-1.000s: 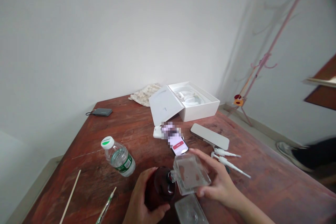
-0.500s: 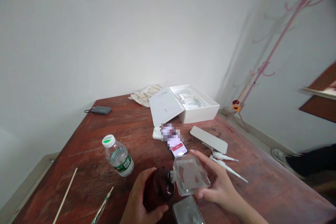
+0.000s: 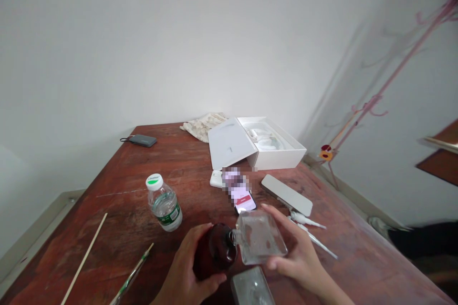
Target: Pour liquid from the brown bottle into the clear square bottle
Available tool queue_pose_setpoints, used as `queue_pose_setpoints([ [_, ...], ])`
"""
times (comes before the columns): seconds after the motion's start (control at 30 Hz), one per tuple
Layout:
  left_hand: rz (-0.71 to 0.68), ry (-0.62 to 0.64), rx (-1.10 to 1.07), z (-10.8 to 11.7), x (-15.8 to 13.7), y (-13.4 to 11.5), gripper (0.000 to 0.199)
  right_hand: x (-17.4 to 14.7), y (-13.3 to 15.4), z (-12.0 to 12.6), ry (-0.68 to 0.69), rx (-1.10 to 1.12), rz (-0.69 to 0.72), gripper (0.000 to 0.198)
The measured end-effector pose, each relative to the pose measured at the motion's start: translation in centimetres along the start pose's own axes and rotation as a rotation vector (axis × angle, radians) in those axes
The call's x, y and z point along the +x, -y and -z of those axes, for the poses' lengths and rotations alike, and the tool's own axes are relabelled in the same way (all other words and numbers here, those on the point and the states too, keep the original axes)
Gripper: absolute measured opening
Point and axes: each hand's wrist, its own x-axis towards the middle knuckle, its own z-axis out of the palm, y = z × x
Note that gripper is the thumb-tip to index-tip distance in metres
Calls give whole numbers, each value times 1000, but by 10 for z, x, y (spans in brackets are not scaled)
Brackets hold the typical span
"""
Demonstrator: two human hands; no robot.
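Note:
My left hand (image 3: 191, 267) is wrapped round a dark brown bottle (image 3: 217, 250). In my right hand (image 3: 293, 248) is a clear square glass bottle (image 3: 260, 238), tipped on its side, its neck at the mouth of the brown bottle. Some drops or stains show on its walls; whether liquid flows between the two I cannot tell. Just below them, another clear square container (image 3: 252, 287) stands on the table, cut off by the bottom edge of the picture. A phone (image 3: 245, 202) with a lit, partly blurred screen lies beyond the bottles.
On the wooden table (image 3: 125, 176) stand a water bottle (image 3: 164, 205) and an open white box (image 3: 281, 157). Left lie a thin stick (image 3: 86, 255) and a wrapped stick (image 3: 132, 276); right, a white case (image 3: 288, 194) and droppers (image 3: 309, 220). A power bank (image 3: 143, 140) and cloth (image 3: 203, 126) lie behind.
The view has shifted slightly, so the things on the table sit a little differently in it. Both hands keep their hold, and the two bottles stay mouth to mouth.

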Motion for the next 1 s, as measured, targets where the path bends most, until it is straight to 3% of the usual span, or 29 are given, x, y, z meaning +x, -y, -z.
queue_pose_setpoints([
  [0.67, 28, 3, -28, 3, -1, 4, 77, 6, 20, -3, 29, 12, -34, 93],
  [1.0, 9, 13, -17, 4, 0, 10, 82, 10, 24, 4, 57, -95, -15, 96],
])
